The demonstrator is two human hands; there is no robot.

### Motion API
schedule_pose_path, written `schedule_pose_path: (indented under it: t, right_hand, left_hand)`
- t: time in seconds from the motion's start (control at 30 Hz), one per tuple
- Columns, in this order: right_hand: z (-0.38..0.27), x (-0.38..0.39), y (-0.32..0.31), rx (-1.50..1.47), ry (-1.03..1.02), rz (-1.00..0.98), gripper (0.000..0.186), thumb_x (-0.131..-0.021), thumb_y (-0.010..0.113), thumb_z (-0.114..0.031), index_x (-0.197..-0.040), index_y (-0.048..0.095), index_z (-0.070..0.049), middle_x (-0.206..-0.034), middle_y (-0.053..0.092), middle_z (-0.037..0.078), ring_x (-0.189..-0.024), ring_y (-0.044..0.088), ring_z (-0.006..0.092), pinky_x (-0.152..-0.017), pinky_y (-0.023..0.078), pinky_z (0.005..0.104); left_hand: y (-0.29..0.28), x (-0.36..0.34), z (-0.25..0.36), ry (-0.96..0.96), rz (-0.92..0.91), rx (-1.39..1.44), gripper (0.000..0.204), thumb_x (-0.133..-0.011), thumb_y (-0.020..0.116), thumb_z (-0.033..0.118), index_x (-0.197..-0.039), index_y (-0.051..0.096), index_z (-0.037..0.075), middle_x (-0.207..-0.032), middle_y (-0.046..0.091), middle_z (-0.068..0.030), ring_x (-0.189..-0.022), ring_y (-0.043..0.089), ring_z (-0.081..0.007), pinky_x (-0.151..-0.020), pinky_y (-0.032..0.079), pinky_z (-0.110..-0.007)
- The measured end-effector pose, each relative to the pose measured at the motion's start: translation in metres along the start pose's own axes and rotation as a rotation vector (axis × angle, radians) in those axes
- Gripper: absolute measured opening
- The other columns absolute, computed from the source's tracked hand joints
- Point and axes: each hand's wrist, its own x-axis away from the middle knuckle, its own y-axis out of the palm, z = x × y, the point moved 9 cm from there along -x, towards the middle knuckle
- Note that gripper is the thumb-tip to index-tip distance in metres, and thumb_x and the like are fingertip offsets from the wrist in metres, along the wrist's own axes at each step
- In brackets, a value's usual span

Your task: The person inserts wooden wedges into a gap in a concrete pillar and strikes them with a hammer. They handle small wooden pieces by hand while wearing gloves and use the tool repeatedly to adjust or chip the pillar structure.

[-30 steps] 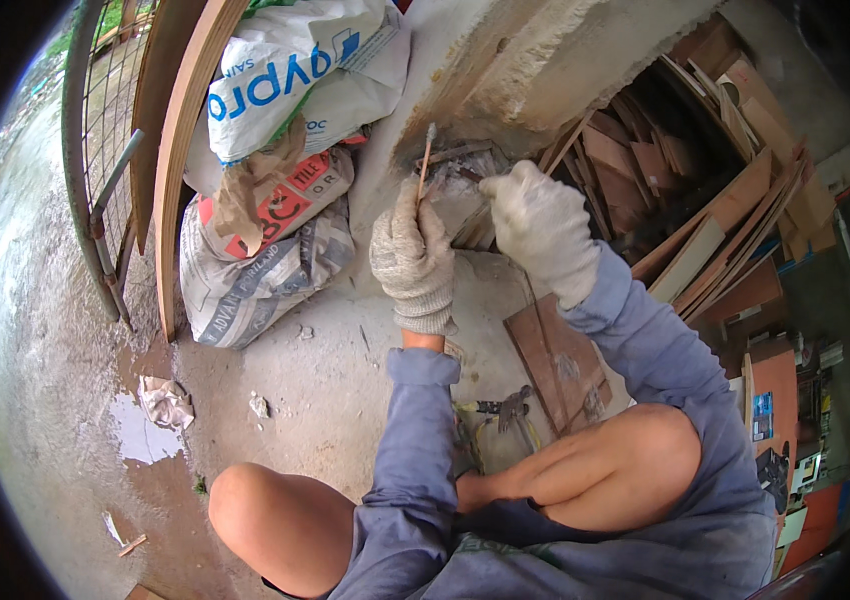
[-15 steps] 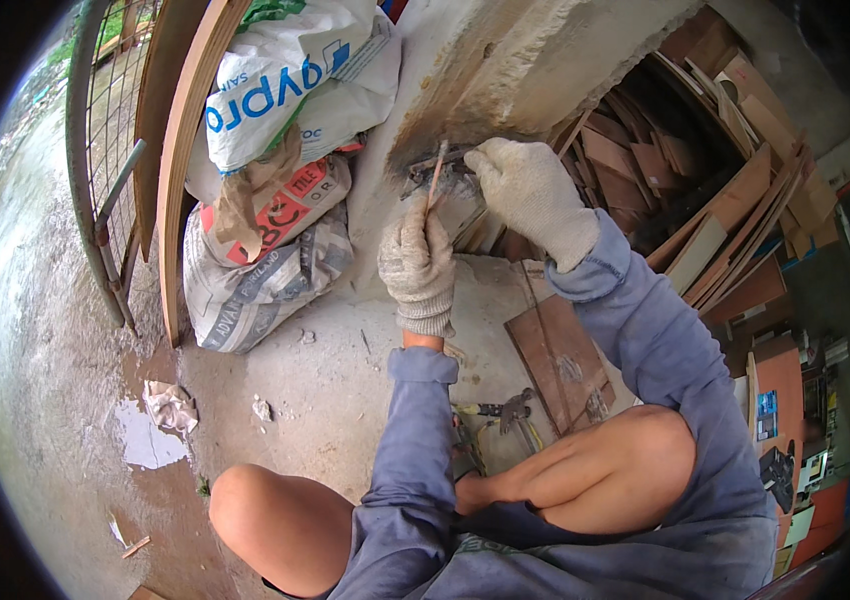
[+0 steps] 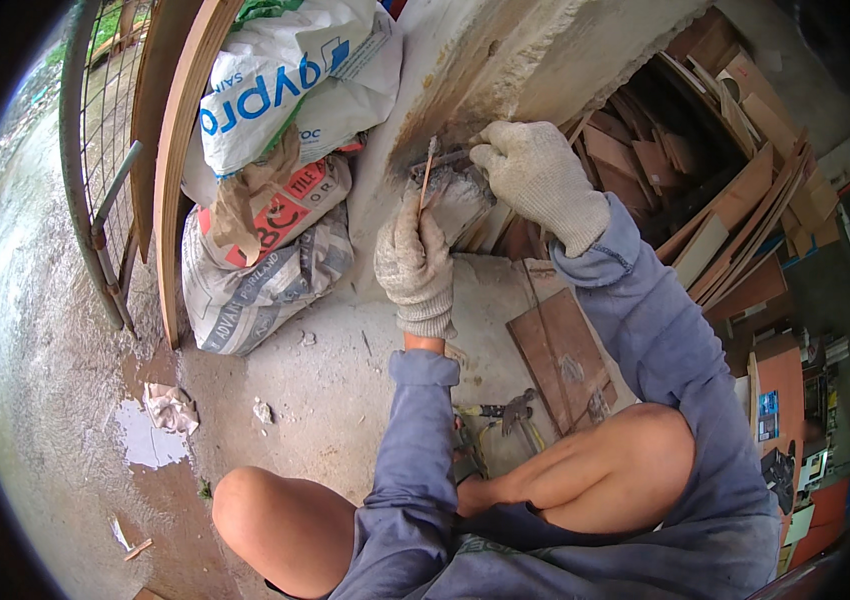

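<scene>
My left hand (image 3: 413,262), in a knitted off-white work glove, is closed around a thin reddish-brown stick (image 3: 426,185) that points up and has a greyish tip. My right hand (image 3: 537,180), gloved alike, has its fingers pinched together beside a thin dark bar (image 3: 455,157). Whether the fingers grip that bar or something smaller, I cannot make out. Under both hands lies a rough grey lump (image 3: 457,198) at the foot of the concrete wall (image 3: 535,50).
Stacked bags (image 3: 270,225) stand left of my hands, beside a leaning wooden board (image 3: 173,180). Wood offcuts (image 3: 735,230) pile up at the right. A brown board (image 3: 560,350) and a hammer (image 3: 515,412) lie on the concrete floor (image 3: 330,400) before my knees.
The stick in my left hand has shifted slightly left, its tip away from my right hand. My right hand has moved a little to the right and turned slightly.
</scene>
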Motion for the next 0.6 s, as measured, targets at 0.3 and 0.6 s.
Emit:
schedule_pose_path:
  t: [0.3,0.6]
  right_hand:
    - [-0.032,-0.007,0.014,0.349,-0.011,-0.171,0.022,-0.089,0.061,-0.023,-0.093,0.077,-0.008,-0.094,0.074,0.015,-0.094,0.073,0.0343,-0.08,0.058,0.047]
    - [-0.016,-0.011,0.01,0.382,0.031,-0.274,0.025,-0.095,0.058,-0.028,-0.096,0.077,-0.011,-0.089,0.074,0.018,-0.091,0.072,0.0368,-0.079,0.058,0.049]
  left_hand:
    - [-0.007,-0.009,0.007,0.015,0.029,0.02,0.025,-0.094,0.067,0.002,-0.118,0.072,0.003,-0.08,0.066,-0.0104,-0.068,0.064,-0.0216,-0.065,0.053,-0.034]
    - [-0.012,-0.012,0.002,-0.01,0.017,0.044,0.027,-0.093,0.068,0.001,-0.119,0.071,0.003,-0.082,0.067,-0.0113,-0.068,0.064,-0.0221,-0.063,0.053,-0.035]
